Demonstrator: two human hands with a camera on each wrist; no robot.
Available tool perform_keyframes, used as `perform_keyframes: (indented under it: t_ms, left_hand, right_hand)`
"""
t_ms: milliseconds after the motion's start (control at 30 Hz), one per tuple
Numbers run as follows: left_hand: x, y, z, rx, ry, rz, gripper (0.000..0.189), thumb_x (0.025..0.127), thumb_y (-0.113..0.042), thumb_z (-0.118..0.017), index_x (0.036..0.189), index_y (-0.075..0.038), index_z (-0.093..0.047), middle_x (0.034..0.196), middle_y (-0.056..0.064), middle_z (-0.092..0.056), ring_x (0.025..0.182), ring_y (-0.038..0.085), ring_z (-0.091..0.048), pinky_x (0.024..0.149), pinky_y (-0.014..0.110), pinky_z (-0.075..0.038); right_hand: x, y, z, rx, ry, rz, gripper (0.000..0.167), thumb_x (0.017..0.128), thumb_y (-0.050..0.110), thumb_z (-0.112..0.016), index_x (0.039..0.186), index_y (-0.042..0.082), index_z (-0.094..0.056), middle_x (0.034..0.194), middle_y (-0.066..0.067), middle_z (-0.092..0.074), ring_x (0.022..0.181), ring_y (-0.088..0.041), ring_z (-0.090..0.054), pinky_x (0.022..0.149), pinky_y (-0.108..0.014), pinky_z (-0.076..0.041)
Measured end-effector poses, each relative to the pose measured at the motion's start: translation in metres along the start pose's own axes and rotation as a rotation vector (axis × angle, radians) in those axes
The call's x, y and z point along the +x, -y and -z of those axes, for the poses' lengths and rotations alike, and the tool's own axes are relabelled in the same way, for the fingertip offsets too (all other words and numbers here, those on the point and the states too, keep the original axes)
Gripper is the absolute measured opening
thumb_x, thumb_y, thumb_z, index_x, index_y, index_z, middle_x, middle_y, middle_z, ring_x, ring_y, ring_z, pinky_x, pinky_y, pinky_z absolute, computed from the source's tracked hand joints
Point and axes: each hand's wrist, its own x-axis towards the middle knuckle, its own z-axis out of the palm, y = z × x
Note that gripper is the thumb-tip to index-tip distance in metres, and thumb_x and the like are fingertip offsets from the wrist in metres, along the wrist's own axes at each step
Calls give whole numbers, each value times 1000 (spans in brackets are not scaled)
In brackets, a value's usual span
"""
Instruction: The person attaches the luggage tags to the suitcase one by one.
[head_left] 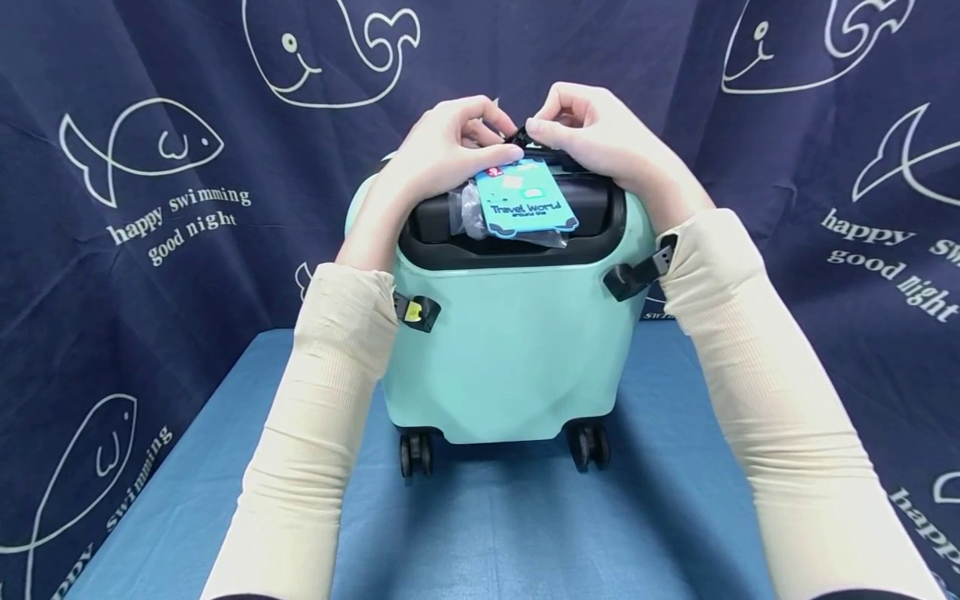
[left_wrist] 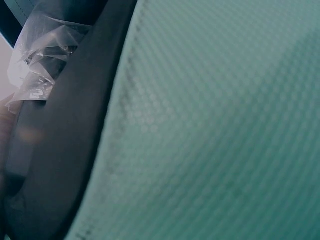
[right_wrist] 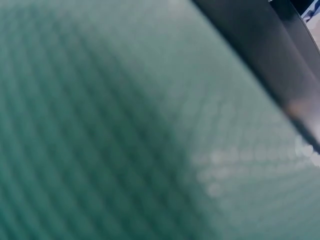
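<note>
A mint-green suitcase (head_left: 510, 350) stands upright on its black wheels. Against its black top recess lies a blue luggage tag (head_left: 525, 200) printed "Travel World", with a crumpled clear plastic wrapper (head_left: 472, 212) beside and beneath it. My left hand (head_left: 452, 148) pinches the black strap (head_left: 522, 138) at the tag's upper end, thumb along the tag's top edge. From the other side, my right hand (head_left: 588, 132) pinches the same strap between thumb and curled forefinger. The left wrist view catches the wrapper (left_wrist: 47, 60); both wrist views are mostly filled by the textured green shell (right_wrist: 125, 125).
Blue cloth (head_left: 480, 533) covers the table under the suitcase. A dark blue curtain (head_left: 187, 58) with white whale and fish drawings hangs behind and at both sides. Small black wrist cameras (head_left: 637, 275) hang near the suitcase front.
</note>
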Motion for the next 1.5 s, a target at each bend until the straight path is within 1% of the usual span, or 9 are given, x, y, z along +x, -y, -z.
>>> perform_keyframes:
  t_ms: [133,400,567,700,933,1000,1133,1300,1500]
  left_hand:
    - [0,1,0,5,-1,-3,30,86,-34,-67,109,-16,-63,104,2,-69,94,5,-63,89,18,-41]
    - [-1,2,1,4,-11,8,31,85,-35,-67,109,-16,-61,105,2,-69,96,5,-62,90,19,-40]
    - [-1,2,1,-10,-14,1,31,85,-34,-67,109,-15,-62,105,2,-69,96,5,-62,90,18,-41]
    - [0,2,0,-7,-12,-6,31,85,-34,-67,109,-15,-63,105,2,-69,97,4,-62,90,18,-41]
    - [0,2,-1,3,-11,-16,29,85,-34,-67,108,-16,-64,104,1,-69,96,3,-62,90,18,-41]
    - [0,3,-1,2,-14,-18,29,86,-33,-67,108,-15,-64,104,1,-69,95,3,-62,89,18,-41]
    - [-1,3,-1,-6,-17,-15,29,85,-33,-67,108,-15,-64,105,1,-69,96,3,-62,89,17,-41]
    - [0,2,-1,-11,-22,-2,31,85,-34,-68,108,-15,-63,103,1,-70,95,3,-62,88,17,-40]
    - [3,1,-1,-6,-13,10,31,84,-35,-68,107,-14,-64,101,0,-70,90,1,-62,87,16,-40]
  right_hand:
    - [1,-1,0,16,0,2,14,90,23,-61,78,15,-58,75,4,-56,72,-11,-48,69,-22,-31]
    - [2,2,-1,-25,3,-8,14,90,31,-62,91,18,-64,83,6,-60,83,-11,-50,78,-20,-35]
    - [1,2,-2,-40,4,17,12,89,30,-63,90,17,-64,80,7,-60,79,-11,-51,76,-20,-35]
    - [0,1,-2,-58,-5,25,10,89,27,-63,84,18,-62,78,7,-61,76,-9,-51,74,-21,-34]
    - [0,-2,-2,7,-1,55,11,88,19,-63,78,15,-61,83,8,-60,77,-9,-53,74,-20,-34]
    - [0,-2,-2,12,-2,54,11,88,19,-64,78,15,-61,81,8,-60,75,-9,-52,73,-20,-34]
    - [1,0,-2,-3,-11,22,11,88,24,-64,82,16,-62,77,7,-59,74,-10,-50,72,-21,-34]
    - [0,1,-1,-4,-6,1,17,87,30,-65,97,16,-67,84,4,-64,79,-10,-54,77,-19,-37]
    - [0,0,-1,-24,-32,10,10,86,24,-67,91,15,-68,78,10,-65,74,-7,-55,73,-18,-38]
